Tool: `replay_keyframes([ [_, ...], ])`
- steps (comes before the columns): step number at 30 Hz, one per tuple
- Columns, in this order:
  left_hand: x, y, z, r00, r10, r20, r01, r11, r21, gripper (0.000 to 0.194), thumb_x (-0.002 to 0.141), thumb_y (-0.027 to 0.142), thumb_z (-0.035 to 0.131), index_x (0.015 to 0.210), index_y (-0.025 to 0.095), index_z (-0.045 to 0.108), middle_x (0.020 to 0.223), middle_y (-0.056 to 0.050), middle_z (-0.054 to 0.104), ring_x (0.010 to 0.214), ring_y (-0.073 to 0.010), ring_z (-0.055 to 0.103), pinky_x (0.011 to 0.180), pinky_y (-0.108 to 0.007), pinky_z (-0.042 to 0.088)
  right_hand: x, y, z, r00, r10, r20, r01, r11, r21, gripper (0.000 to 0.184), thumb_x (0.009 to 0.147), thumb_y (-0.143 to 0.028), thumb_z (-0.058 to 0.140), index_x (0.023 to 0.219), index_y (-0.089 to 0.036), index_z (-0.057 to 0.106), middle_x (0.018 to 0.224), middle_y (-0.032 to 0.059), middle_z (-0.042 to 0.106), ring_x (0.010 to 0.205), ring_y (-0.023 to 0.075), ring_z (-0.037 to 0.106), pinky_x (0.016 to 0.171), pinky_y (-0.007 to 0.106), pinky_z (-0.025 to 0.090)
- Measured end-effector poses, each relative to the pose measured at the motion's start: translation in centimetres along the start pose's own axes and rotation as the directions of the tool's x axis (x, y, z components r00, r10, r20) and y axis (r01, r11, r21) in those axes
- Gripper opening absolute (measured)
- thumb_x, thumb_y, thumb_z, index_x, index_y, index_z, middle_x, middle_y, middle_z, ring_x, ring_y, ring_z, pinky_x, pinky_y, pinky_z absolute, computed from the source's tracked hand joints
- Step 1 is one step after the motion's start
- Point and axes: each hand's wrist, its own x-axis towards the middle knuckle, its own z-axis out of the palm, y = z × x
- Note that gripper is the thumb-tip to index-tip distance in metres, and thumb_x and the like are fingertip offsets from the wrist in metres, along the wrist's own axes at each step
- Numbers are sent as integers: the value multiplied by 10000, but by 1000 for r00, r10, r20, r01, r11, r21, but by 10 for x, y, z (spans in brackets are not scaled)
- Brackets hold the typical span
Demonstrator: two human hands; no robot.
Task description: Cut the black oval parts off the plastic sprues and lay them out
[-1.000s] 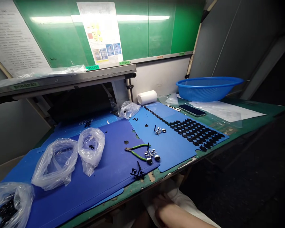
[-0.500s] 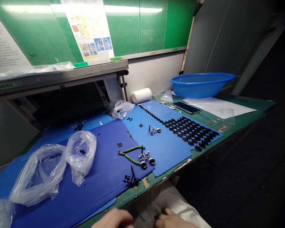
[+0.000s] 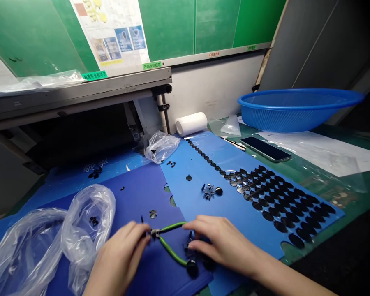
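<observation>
Green-handled cutting pliers (image 3: 170,239) lie on the dark blue mat (image 3: 135,197) near the front edge. My left hand (image 3: 120,255) has its fingertips pinched together at the pliers' jaws. My right hand (image 3: 222,242) rests fingers down over a small black moulded part cluster (image 3: 193,263) beside the pliers' handles; what its fingers hold is hidden. Several flat black round parts (image 3: 274,201) lie in rows on the light blue mat (image 3: 228,205) to the right.
Clear plastic bags (image 3: 80,230) sit at the left, one holding small black bits. A smaller bag (image 3: 162,146), a white roll (image 3: 191,123), a phone (image 3: 265,149), a blue basket (image 3: 296,109) and a grey shelf (image 3: 80,92) stand behind.
The view has moved closer and lower over the bench. Both hands have come up from below the table edge onto the mat, to the pliers and the black part cluster.
</observation>
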Motion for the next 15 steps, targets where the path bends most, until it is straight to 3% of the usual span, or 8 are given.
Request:
replay_keyframes([
  [3, 50, -5, 9, 1000, 8, -3, -7, 991, 135, 326, 839, 80, 292, 1108, 162, 457, 991, -94, 577, 874, -210, 570, 711, -325, 476, 1, 2, -3, 996, -61, 62, 64, 997, -53, 158, 854, -271, 456, 906, -245, 603, 766, 1, 618, 698, 163, 571, 575, 245, 372],
  [6, 70, -6, 27, 996, 79, 48, -85, 984, 154, 489, 762, -19, 276, 1201, 139, 423, 1122, -142, 545, 968, -242, 541, 783, -381, 460, -2, 10, -13, 995, -101, 24, 102, 994, -38, 182, 879, -246, 410, 910, -216, 587, 750, 6, 607, 677, 141, 554, 576, 240, 368],
  [10, 42, -8, 29, 992, 101, 71, -112, 978, 177, 526, 754, 3, 318, 1236, 198, 402, 1227, -147, 478, 1038, -257, 514, 794, -393, 470, 8, 25, -26, 987, -75, -142, 74, 997, -13, 181, 881, -224, 412, 922, -182, 582, 762, 25, 600, 688, 135, 545, 611, 241, 384],
  [13, 11, 0, 25, 996, 89, 22, -91, 984, 151, 400, 805, 96, 380, 1185, 202, 447, 1156, -141, 523, 971, -238, 555, 754, -343, 496, 25, 31, -27, 984, -104, -142, 97, 994, -52, 202, 882, -229, 406, 906, -169, 597, 744, 35, 598, 666, 141, 542, 592, 248, 389],
  [15, -3, 13, 26, 999, 34, -35, -33, 999, 31, 274, 829, 155, 409, 1078, 210, 509, 1017, -101, 583, 870, -198, 587, 711, -280, 501, 33, 29, -25, 985, -132, -114, 125, 990, -69, 205, 880, -239, 409, 885, -170, 602, 713, 27, 589, 638, 137, 535, 576, 246, 386],
])
